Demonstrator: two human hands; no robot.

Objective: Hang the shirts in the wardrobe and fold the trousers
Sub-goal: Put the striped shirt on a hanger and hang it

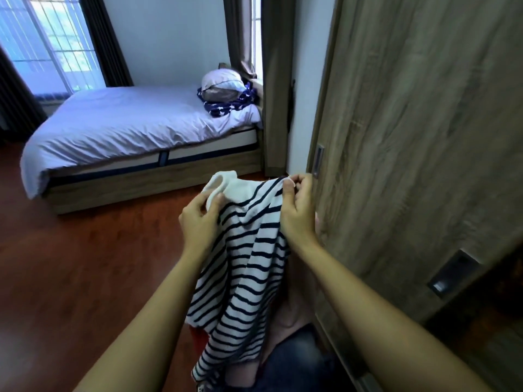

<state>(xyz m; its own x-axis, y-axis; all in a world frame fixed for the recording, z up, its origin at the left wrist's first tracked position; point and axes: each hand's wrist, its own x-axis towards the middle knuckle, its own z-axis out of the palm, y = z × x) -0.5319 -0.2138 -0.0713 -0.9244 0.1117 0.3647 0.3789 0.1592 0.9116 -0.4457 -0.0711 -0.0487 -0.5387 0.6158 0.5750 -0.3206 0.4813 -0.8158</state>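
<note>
White striped shirt in both hands

Made bed, pillow on patterned blanket, dark curtains, wooden floor

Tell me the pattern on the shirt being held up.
White with dark navy horizontal stripes and a plain white collar, on the shirt, in the head view.
</note>
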